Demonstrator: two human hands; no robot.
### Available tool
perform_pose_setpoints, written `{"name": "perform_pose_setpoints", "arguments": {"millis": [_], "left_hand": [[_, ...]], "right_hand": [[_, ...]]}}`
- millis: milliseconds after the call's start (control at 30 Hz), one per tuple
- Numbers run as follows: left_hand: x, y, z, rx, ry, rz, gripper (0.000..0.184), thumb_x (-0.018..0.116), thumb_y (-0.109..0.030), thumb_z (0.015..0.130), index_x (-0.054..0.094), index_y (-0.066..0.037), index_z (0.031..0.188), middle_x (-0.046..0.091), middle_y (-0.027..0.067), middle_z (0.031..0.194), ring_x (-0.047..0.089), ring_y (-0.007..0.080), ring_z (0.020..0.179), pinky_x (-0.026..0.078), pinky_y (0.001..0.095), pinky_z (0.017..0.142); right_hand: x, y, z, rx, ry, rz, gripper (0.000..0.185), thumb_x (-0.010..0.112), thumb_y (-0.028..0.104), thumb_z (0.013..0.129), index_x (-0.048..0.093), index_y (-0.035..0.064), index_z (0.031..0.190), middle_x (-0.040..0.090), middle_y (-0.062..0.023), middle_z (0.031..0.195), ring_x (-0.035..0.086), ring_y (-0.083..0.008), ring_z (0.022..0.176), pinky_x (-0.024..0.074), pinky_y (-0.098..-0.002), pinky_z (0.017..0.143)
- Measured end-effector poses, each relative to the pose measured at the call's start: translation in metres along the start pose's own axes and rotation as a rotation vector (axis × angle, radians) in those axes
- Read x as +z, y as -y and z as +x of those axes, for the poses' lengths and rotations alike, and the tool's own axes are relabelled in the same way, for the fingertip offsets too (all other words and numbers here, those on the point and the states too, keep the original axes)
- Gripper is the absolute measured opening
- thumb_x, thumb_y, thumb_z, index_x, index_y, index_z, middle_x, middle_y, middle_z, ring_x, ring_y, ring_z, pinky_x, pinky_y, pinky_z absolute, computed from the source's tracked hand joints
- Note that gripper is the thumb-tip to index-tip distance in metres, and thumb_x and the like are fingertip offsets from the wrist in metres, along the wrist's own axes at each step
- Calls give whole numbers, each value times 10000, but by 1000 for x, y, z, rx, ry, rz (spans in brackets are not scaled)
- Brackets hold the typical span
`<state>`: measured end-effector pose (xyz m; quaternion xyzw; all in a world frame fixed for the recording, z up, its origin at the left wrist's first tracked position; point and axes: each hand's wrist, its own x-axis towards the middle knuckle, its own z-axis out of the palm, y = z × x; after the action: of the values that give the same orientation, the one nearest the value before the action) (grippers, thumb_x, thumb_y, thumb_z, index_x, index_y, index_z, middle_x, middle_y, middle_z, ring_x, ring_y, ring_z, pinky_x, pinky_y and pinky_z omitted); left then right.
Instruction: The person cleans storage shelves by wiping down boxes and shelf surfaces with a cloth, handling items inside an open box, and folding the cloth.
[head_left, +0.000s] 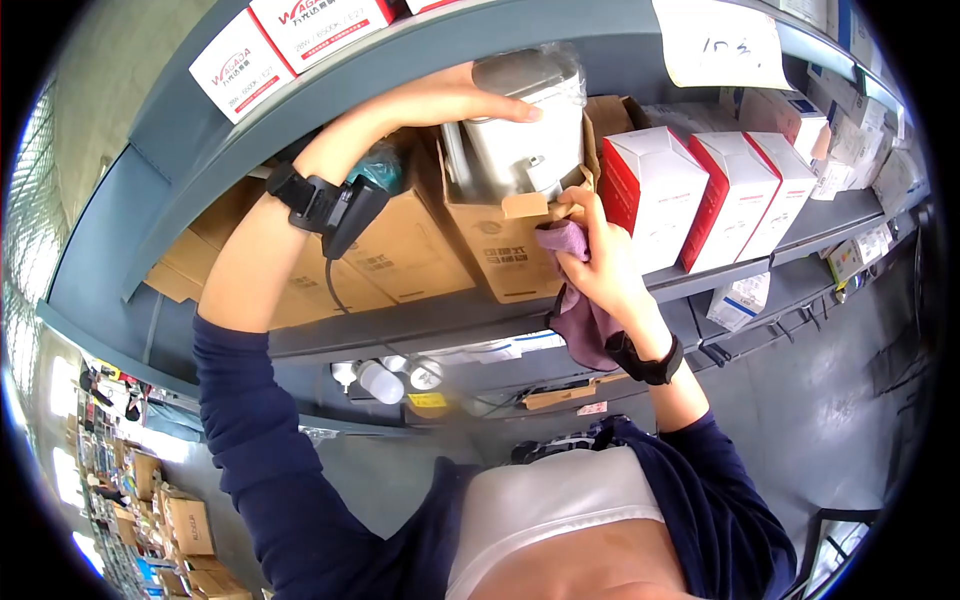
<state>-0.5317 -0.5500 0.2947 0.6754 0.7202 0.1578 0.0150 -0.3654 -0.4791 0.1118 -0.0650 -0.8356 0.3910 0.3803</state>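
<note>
An opened cardboard carton (510,255) stands on the grey shelf, and a plastic-wrapped white and silver box-shaped item (535,130) stands upright, partly inside it. My left hand (470,103) grips this item near its top, thumb across the front; the other fingers are largely hidden behind it. At the carton's front right corner, my right hand (605,262) is closed on a purple cloth (585,320) that hangs below it. The fingertips of that hand are close to the carton flap. Black wrist devices are strapped on both wrists.
Red-and-white boxes (662,190) stand right of the carton, closed cartons (405,245) left. Overhead, a shelf edge (610,52) carries lamp boxes (240,65) and a paper note (722,45). White bulbs (380,382) lie on a lower shelf. A cable (335,288) trails from my left wrist.
</note>
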Motion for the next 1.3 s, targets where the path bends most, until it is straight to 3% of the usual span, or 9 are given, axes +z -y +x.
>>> {"name": "perform_pose_setpoints", "arguments": {"millis": [533,600,733,867,1000,1033,1133,1233,1300], "left_hand": [[-7,9,-8,-59,106,-210,768,667,-447,686,401,25,1229,433,179,1226,410,224,1149,334,306,943],[-9,17,-10,-357,148,-408,691,596,-514,719,474,-29,1196,432,139,1246,416,207,1147,358,306,909],[-6,20,-15,-461,136,-212,624,511,-539,772,479,-102,1217,384,121,1313,399,203,1176,405,307,833],[22,48,-26,-189,-131,-200,672,469,-490,838,308,-52,1321,366,135,1324,366,236,1200,325,309,956],[44,19,-71,-171,-354,-281,582,431,-429,881,287,-104,1342,307,135,1365,257,244,1275,227,337,1025],[57,15,-84,-149,-467,-142,620,425,-487,858,309,-99,1327,305,169,1357,264,313,1268,250,387,1024],[115,-7,-130,-3,-712,16,414,533,-172,822,461,-64,1215,375,164,1307,363,311,1208,276,386,1001],[190,-24,-172,137,-622,37,528,646,-162,715,450,-40,1190,411,180,1254,417,345,1138,333,453,941],[238,-39,-183,15,-579,-176,633,681,-214,699,387,-43,1233,382,199,1257,421,372,1099,367,441,907]], "right_hand": [[3,1,-3,10,-21,-41,514,510,21,661,348,77,1145,607,-198,865,586,-380,759,468,-387,668],[4,-1,-3,7,-18,-45,518,511,20,660,343,77,1147,608,-195,858,587,-378,749,469,-382,664],[4,-2,-2,-4,-35,-70,521,512,20,660,338,78,1148,608,-197,854,585,-380,739,469,-382,659],[8,-7,-3,-60,-94,-65,559,522,54,629,342,127,1153,591,-160,773,563,-373,636,448,-434,569],[5,-6,-6,-28,-58,-66,591,518,52,628,332,135,1182,586,-169,758,559,-381,636,447,-439,573],[6,-6,-8,-40,-52,-84,612,524,54,633,326,137,1207,587,-169,754,562,-379,638,451,-434,575],[6,-3,-24,-19,-73,-58,633,581,72,685,321,61,1262,609,-167,792,596,-353,700,475,-384,609],[28,1,-51,-32,-111,81,536,575,61,691,364,11,1182,609,-188,858,597,-369,749,480,-373,649],[40,8,-63,-66,24,40,420,549,51,694,402,6,1085,606,-196,869,592,-376,770,475,-390,660]]}}
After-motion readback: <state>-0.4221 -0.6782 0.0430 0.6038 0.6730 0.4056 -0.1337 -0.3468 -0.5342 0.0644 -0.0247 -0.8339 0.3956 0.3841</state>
